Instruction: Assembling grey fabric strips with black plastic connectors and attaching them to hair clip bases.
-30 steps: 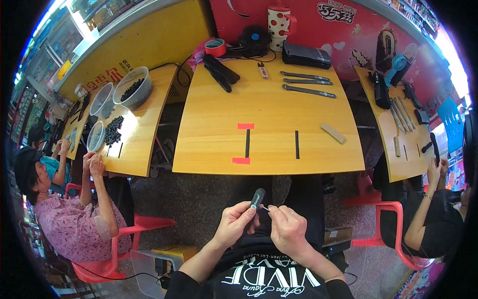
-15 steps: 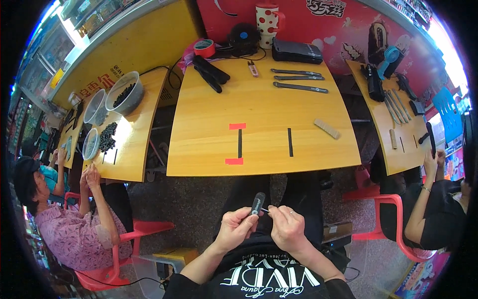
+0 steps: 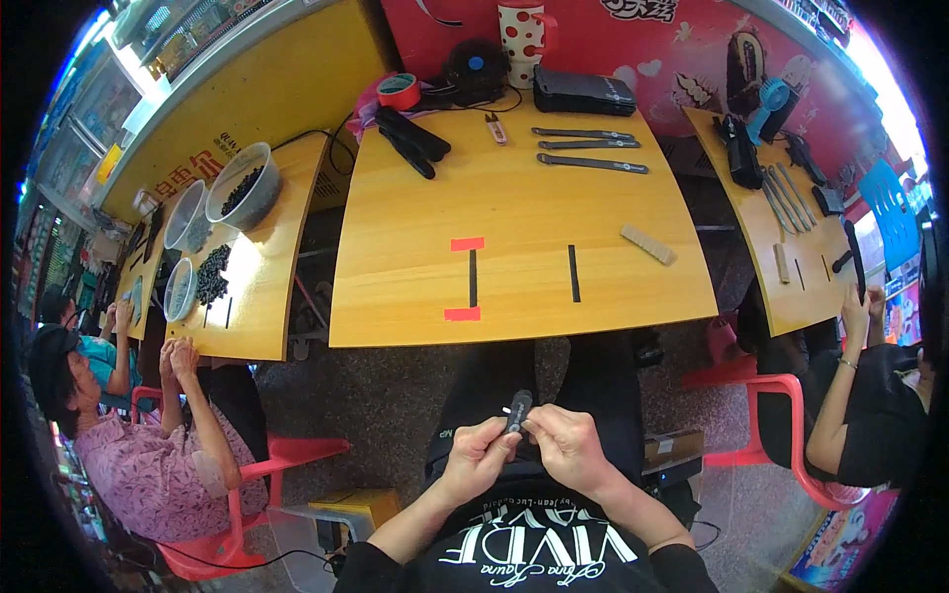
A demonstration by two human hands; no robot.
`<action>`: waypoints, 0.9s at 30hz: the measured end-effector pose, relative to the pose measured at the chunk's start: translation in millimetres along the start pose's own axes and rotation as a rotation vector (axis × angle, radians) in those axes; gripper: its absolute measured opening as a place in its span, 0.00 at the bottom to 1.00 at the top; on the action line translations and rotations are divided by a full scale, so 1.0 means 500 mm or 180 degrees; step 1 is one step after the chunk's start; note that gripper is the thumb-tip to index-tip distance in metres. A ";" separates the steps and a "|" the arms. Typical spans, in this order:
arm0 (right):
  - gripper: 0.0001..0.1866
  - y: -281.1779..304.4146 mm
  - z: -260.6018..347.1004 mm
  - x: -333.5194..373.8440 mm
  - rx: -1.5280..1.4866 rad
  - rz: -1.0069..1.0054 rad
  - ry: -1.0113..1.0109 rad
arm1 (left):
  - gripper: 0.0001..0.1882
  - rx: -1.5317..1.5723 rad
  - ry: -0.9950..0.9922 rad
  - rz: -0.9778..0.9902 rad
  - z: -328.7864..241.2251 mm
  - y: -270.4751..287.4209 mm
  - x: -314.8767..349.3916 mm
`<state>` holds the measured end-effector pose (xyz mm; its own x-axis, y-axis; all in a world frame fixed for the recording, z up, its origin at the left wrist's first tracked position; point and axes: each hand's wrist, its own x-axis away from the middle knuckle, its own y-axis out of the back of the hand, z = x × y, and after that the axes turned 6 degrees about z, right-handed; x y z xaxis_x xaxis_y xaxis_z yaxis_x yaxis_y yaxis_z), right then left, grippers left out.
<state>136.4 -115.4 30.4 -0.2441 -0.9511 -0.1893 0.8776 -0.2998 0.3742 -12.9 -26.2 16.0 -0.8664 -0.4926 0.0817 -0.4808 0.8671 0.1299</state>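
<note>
Closest, above the person's lap, two hands work on a short, dark strap (image 3: 519, 407). The left hand (image 3: 479, 457) pinches its lower part between thumb and finger. The right hand (image 3: 568, 450) has its fingers curled in close, touching the strap's right side; I cannot tell what is between them. A tiny white tip (image 3: 506, 409) pokes out on the strap's left.

Past the hands is a yellow wooden table (image 3: 395, 217). Near its front edge are two thin black strips (image 3: 571, 274), side by side and well apart. The left one has red tape (image 3: 463, 314) at both ends. A tan block (image 3: 648, 245) lies slanted to the right.

Farther back are three flat gray straps (image 3: 593, 164), pink snips (image 3: 496, 129) and some black bands (image 3: 407, 141). At the very back are a red tape roll (image 3: 399, 91), a black case (image 3: 583, 91) and a spotted cup (image 3: 521, 44).
</note>
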 end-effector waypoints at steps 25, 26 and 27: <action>0.18 0.120 0.009 0.086 -0.5040 -0.1028 -0.0620 | 0.04 -0.1790 -0.0403 0.0431 0.001 0.076 0.026; 0.20 0.198 0.012 0.105 -0.5189 -0.1794 0.0282 | 0.04 -0.1507 0.0290 0.0667 0.022 0.115 0.041; 0.15 0.266 0.018 0.117 -0.4778 -0.1886 0.0954 | 0.06 -0.1016 0.0630 0.0569 0.037 0.127 0.058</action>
<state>235.1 -211.7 77.3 -0.7449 -0.6358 -0.2024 0.3308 -0.0885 -0.9395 -71.2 15.7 8.3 -0.8748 -0.3680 0.3152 -0.2323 0.8894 0.3938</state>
